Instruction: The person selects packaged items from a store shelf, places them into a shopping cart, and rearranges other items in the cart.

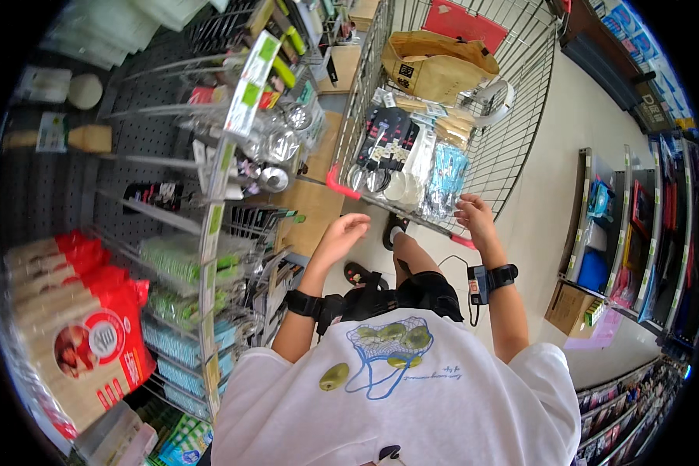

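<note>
My left hand [346, 233] hangs in the air just below the red corner of the wire shopping cart [512, 148], with fingers loosely bent and nothing in them. Over the cart's near rim, my right hand [476, 218] holds nothing, and its fingertips are close to blue plastic-wrapped packets [447, 172]; contact cannot be told. Left of those lie round whitish pieces in clear wrapping [405, 187] and black packaged goods [386, 131]. Behind them are packs of pale wooden sticks [453, 129], a white roll-like ring [497, 103] and an open brown paper bag [437, 67].
Shelving on the left holds hanging packaged utensils [282, 144], red-and-tan packs [87, 326] and blue packs [180, 355]. Wire hooks stick out there. Right of the aisle stand a shelf unit [614, 227] and a cardboard box [571, 309]. A cabled device [480, 285] is strapped to my right forearm.
</note>
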The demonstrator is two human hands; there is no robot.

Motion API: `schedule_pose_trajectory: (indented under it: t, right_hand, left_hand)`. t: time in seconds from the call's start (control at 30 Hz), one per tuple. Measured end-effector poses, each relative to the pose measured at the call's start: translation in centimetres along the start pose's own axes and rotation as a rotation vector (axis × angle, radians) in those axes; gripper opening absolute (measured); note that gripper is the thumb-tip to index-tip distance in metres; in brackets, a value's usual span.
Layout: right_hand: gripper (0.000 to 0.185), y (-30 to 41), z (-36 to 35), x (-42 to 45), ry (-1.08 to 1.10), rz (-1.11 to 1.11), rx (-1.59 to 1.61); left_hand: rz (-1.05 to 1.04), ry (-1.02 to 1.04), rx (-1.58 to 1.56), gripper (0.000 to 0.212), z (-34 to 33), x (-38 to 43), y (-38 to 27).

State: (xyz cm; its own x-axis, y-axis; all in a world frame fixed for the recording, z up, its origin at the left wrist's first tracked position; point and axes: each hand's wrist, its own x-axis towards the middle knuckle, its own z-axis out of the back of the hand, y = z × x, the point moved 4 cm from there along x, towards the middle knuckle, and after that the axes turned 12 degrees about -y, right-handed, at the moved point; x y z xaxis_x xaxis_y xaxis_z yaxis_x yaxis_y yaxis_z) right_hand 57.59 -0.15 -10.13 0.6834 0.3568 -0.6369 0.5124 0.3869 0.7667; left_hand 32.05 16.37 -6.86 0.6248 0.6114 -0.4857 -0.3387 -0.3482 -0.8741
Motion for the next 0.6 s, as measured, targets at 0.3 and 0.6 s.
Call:
schedule_pose_trajectory:
  t: [0.3,0.6]
  right_hand:
    - [0.039,-2.1,-0.4,8.6,-0.068,-0.158,-0.035]
    - [0.057,-8.7,-2.0,16.9,-0.211,-0.142,-0.393]
  left_hand:
    - [0.01,0.062,0.128,0.024,-6.9,10.8,-3.4]
    - [0.341,0.109,0.093,0.023,-11.7,18.1,3.4]
